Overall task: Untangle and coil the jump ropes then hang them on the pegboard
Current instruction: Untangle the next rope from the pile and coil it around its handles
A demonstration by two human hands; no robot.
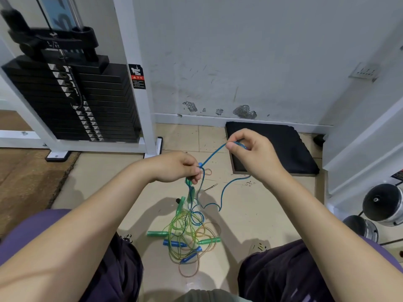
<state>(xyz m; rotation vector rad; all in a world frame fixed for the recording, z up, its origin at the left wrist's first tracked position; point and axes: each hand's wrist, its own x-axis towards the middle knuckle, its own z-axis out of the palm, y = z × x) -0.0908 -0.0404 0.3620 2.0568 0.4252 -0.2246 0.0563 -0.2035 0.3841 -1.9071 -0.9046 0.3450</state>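
A tangle of jump ropes (187,234) lies on the tiled floor between my knees: green, blue and orange cords with green handles (158,233) and blue handles (174,243). My left hand (176,167) grips a bunch of blue cord and a handle end above the pile. My right hand (250,152) pinches the blue rope (212,154) between thumb and fingers, higher and to the right. The cord runs taut between both hands, then loops down from the right hand to the pile. No pegboard is in view.
A weight stack machine (72,99) with a white frame stands at the left. A black pad (272,147) lies by the wall on the right. Dumbbells (381,203) sit at the far right. A brown mat (24,177) covers the floor at left.
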